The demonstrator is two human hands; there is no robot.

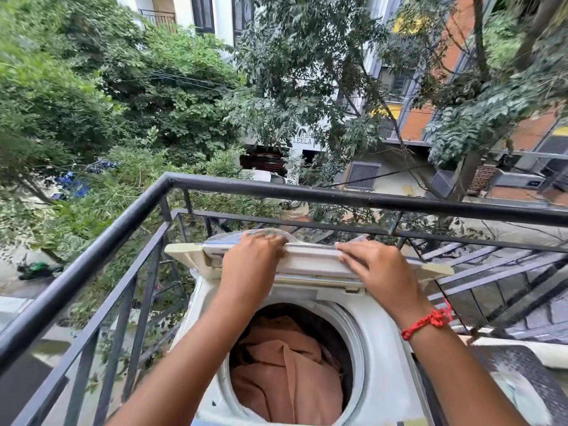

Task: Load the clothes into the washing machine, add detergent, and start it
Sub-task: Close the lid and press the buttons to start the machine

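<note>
Outdoors, a black railing [92, 256] runs along the left of a white washing machine [378, 364]. Its lid [313, 259] stands raised at the machine's far edge. The left hand [250, 256] curls its fingers [270, 239] over the lid's top edge near its left end; the right hand [378, 265], a red thread [427, 321] at the wrist, lies flatter on the same edge toward the right. Below both hands, peach clothes [285, 370] fill the round drum.

Black balcony railing [338, 193], leafy trees [123, 96], apartment buildings [418, 124] beyond
</note>
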